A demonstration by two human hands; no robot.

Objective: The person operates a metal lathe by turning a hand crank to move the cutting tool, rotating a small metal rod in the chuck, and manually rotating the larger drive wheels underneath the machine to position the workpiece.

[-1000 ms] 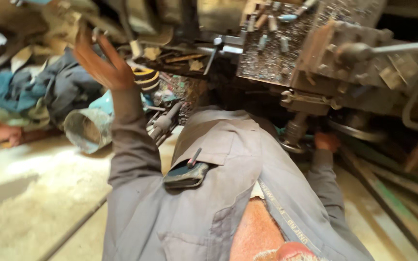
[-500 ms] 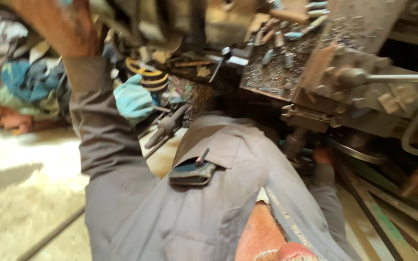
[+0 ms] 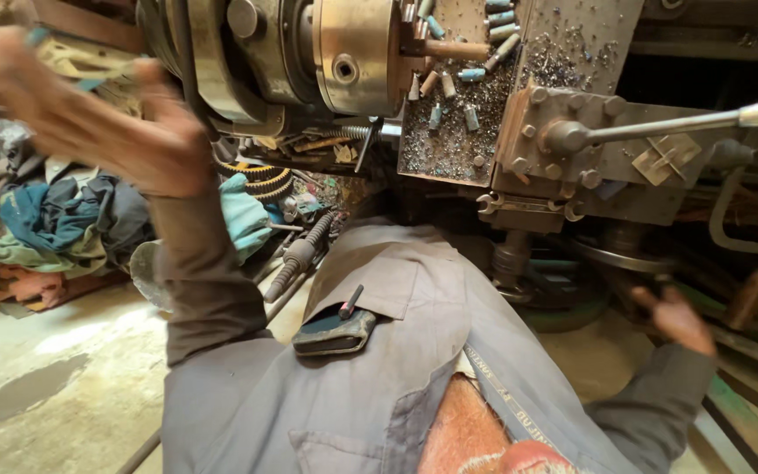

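My left hand (image 3: 98,123) is raised at the upper left, blurred, fingers apart, just left of the lathe's round steel chuck (image 3: 357,53). Nothing shows in it. My right hand (image 3: 675,318) is low at the right, under the lathe carriage (image 3: 572,149), with its fingers curled on the dark handwheel (image 3: 611,263). A grey shirt covers my chest, and a dark phone and a pen sit in its pocket (image 3: 335,329).
A long steel lever (image 3: 686,123) sticks out right from the carriage. The chip tray (image 3: 458,132) holds metal swarf and several small cut pieces. A pile of rags (image 3: 54,228) lies on the concrete floor at left. A wooden-handled tool (image 3: 752,294) leans at far right.
The view has tilted up towards the chuck. My left hand moved from the left edge nearer to the chuck. My right hand stayed at the handwheel.
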